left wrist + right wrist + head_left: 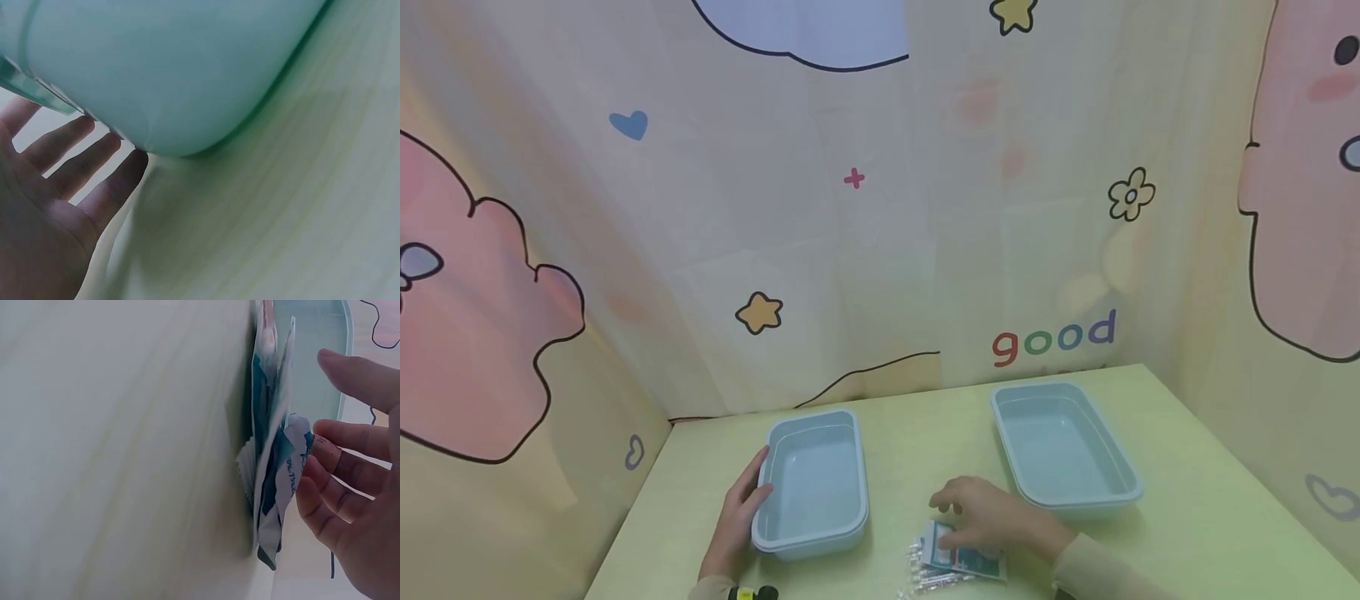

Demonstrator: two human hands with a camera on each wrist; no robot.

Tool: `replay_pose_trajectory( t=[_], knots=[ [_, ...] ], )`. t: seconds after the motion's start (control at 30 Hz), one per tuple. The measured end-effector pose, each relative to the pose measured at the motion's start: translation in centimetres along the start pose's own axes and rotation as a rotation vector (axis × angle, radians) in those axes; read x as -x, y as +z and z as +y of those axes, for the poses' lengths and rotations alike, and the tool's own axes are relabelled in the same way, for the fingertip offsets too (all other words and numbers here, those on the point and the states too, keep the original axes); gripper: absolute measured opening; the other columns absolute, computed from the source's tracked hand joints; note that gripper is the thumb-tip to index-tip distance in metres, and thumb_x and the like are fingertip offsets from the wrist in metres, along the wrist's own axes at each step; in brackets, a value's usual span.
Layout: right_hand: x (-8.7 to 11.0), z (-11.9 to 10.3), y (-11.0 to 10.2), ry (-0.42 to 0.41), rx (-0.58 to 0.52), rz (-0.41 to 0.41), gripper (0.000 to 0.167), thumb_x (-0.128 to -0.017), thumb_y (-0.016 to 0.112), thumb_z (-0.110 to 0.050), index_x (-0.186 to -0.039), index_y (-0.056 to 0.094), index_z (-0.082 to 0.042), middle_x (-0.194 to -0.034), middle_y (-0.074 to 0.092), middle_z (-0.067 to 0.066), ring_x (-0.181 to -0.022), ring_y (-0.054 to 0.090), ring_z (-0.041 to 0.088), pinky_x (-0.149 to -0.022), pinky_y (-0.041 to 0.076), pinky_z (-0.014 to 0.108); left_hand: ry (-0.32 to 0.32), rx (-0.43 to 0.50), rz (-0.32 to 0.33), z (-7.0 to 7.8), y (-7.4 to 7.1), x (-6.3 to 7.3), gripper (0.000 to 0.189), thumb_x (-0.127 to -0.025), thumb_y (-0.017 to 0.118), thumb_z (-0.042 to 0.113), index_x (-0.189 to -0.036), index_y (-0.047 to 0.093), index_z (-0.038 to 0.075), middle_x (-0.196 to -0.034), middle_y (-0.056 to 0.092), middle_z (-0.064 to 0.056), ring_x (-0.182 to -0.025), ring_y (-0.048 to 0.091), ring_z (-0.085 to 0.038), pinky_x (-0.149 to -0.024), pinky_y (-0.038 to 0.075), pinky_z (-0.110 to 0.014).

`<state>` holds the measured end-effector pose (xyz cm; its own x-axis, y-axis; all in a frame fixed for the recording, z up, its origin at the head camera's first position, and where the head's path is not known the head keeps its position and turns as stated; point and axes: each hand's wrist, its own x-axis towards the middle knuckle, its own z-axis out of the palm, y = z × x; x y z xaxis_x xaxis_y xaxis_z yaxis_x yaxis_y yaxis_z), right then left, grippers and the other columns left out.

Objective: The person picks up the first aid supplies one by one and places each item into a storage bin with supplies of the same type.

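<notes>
Toward the left of the table stands a light blue plastic bin (820,479). My left hand (730,521) rests against its left side, thumb near the rim; in the left wrist view the straight fingertips touch the outer wall (156,81). My right hand (1000,515) is over a small pile of flat blue-and-white packets (987,563). In the right wrist view its loosely bent fingers touch a crumpled packet (292,456), while the thumb (356,378) stands apart from it. Under the packets lie clear wrappers (925,577) with thin white sticks.
A second light blue bin (1060,450) stands at the back right of the pale yellow-green table (925,450). A printed curtain (880,250) hangs behind the table and at both sides.
</notes>
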<state>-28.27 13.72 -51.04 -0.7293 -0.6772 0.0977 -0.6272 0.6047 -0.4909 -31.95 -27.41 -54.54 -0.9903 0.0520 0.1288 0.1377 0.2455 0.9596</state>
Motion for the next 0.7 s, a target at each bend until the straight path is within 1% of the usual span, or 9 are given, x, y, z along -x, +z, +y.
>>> replay_pose_trajectory(
  t=[0.1, 0.3, 0.5, 0.57, 0.7],
  knots=[
    [0.00, 0.08, 0.16, 0.015, 0.021, -0.020, 0.055, -0.081, 0.074, -0.044, -0.122, 0.065, -0.009, -0.105, 0.066, -0.003, -0.088, 0.059, 0.006, -0.075, 0.052, 0.023, -0.011, 0.006, -0.003, 0.06, -0.01, 0.08, 0.055, -0.100, 0.049, 0.019, -0.153, 0.032, 0.024, -0.162, 0.023, -0.007, -0.148, 0.022, -0.036, -0.112, 0.030, -0.056],
    [0.03, 0.21, 0.41, 0.027, 0.071, -0.045, 0.059, -0.077, 0.076, -0.050, -0.122, 0.065, -0.012, -0.101, 0.064, -0.008, -0.086, 0.054, 0.002, -0.076, 0.051, 0.024, 0.006, -0.003, -0.001, 0.07, -0.05, 0.10, 0.055, -0.101, 0.049, 0.019, -0.153, 0.032, 0.022, -0.162, 0.023, -0.008, -0.147, 0.022, -0.036, -0.112, 0.030, -0.055],
    [0.13, 0.16, 0.51, 0.030, 0.084, -0.049, 0.060, -0.076, 0.077, -0.050, -0.121, 0.066, -0.011, -0.105, 0.065, -0.007, -0.087, 0.052, 0.001, -0.081, 0.051, 0.026, 0.021, -0.008, 0.004, 0.08, 0.00, 0.10, 0.055, -0.101, 0.049, 0.019, -0.153, 0.032, 0.021, -0.161, 0.023, -0.010, -0.147, 0.023, -0.038, -0.111, 0.030, -0.056],
    [0.12, 0.26, 0.60, 0.025, 0.089, -0.050, 0.060, -0.076, 0.077, -0.050, -0.121, 0.066, -0.011, -0.106, 0.065, -0.007, -0.088, 0.052, 0.002, -0.082, 0.051, 0.026, 0.015, -0.006, 0.009, 0.03, 0.02, 0.07, 0.055, -0.100, 0.049, 0.020, -0.153, 0.033, 0.022, -0.161, 0.024, -0.009, -0.147, 0.024, -0.037, -0.111, 0.031, -0.056],
    [0.19, 0.48, 0.76, 0.008, 0.092, -0.053, 0.059, -0.076, 0.077, -0.050, -0.119, 0.067, -0.011, -0.106, 0.066, -0.007, -0.088, 0.054, 0.001, -0.081, 0.052, 0.025, 0.016, -0.001, 0.006, -0.23, 0.01, -0.02, 0.056, -0.100, 0.050, 0.021, -0.153, 0.032, 0.022, -0.161, 0.024, -0.009, -0.146, 0.024, -0.037, -0.111, 0.031, -0.056]
  ],
)
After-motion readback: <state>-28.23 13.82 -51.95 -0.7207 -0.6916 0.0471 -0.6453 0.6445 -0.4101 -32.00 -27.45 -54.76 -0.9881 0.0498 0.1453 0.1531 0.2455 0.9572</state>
